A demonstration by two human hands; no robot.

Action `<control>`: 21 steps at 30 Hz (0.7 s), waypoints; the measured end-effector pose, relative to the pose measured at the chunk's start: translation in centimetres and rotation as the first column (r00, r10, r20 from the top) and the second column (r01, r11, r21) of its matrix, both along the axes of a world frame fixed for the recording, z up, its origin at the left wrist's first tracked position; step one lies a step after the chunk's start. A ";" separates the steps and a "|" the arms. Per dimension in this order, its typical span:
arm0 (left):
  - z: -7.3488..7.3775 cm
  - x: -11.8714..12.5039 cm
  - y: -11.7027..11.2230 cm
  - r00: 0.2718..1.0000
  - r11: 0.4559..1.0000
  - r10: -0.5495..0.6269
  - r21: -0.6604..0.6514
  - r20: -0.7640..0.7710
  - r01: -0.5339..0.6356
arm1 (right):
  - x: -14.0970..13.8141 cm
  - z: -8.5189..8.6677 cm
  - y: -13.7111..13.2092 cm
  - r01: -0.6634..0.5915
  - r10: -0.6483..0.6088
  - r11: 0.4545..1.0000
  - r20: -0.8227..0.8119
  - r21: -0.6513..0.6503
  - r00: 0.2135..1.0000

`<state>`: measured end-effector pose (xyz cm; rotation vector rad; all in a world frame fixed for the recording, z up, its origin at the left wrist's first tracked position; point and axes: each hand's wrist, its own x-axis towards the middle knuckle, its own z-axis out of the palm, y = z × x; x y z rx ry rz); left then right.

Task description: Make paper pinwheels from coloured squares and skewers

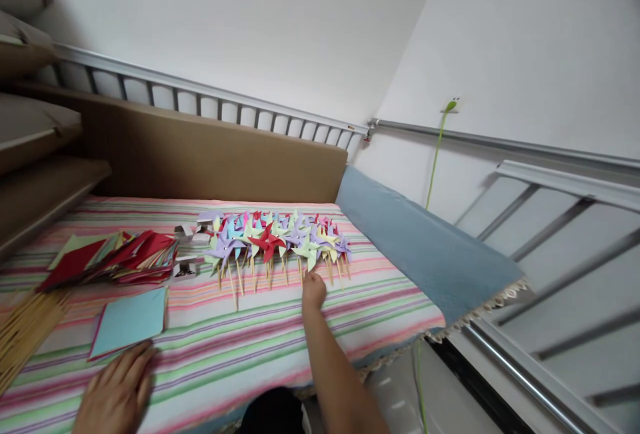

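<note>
My right hand (313, 289) is closed at the front of a pile of paper pinwheels, its fingers pinching the stick of a pale green pinwheel (309, 252). Around it lie several more pinwheels on thin wooden sticks, among them a red pinwheel (268, 242) and a lilac pinwheel (227, 245). My left hand (117, 387) rests flat on the striped cloth (240, 347), fingers stretched out. Its fingertips are close to a stack of light blue square paper (131, 321); whether they touch it I cannot tell.
Loose coloured paper sheets (145, 257) lie fanned at left, near a bundle of wooden sticks (25, 334) and small open boxes (185, 267). A cardboard panel (215, 151) stands along the back. Brown packages (40, 181) rise at far left; a metal rail (565, 194) is at right.
</note>
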<state>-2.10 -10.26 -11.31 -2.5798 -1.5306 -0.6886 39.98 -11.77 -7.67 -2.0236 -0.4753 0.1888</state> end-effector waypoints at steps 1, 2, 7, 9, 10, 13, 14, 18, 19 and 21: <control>0.0 0.0 0.0 1.000 1.000 -0.004 0.006 0.001 0.004 | -0.1 0.0 -0.1 -0.003 0.003 1.000 0.007 -0.007 1.000; 0.0 0.0 0.0 1.000 1.000 -0.009 0.012 0.001 0.009 | -0.2 0.1 -0.1 -0.006 0.006 1.000 0.013 -0.011 1.000; 0.1 0.0 0.0 1.000 1.000 -0.022 0.022 0.001 0.022 | -0.5 0.4 -0.4 -0.012 0.012 1.000 0.041 0.003 0.999; 0.1 0.0 0.1 1.000 0.999 -0.029 0.031 0.005 0.029 | -0.5 0.5 -0.4 -0.009 0.009 1.000 0.047 0.007 0.999; 0.1 0.0 0.2 0.999 0.999 -0.031 0.038 0.009 0.031 | -0.4 0.6 -0.4 -0.009 0.009 1.000 0.046 0.005 0.999; 0.4 0.2 0.0 0.999 0.999 -0.029 0.040 0.025 0.028 | -0.5 0.9 -0.8 -0.018 0.018 1.000 0.026 -0.010 0.999; 0.6 0.3 -0.2 0.999 0.999 -0.036 0.028 0.029 0.036 | -0.6 1.0 -1.0 -0.023 0.023 1.000 0.014 -0.013 1.000; 1.9 0.8 -1.4 0.996 0.999 -0.031 -0.016 0.079 0.033 | -0.9 1.3 -1.9 -0.027 0.027 1.000 -0.066 -0.002 0.997; 2.3 1.0 -1.7 0.995 1.000 -0.021 -0.013 0.093 0.022 | -1.0 1.3 -2.0 -0.021 0.022 1.000 -0.089 0.011 0.996; 2.9 1.2 -2.0 0.993 1.000 -0.003 -0.005 0.120 0.003 | -1.0 1.2 -2.2 -0.001 0.008 0.999 -0.130 0.049 0.991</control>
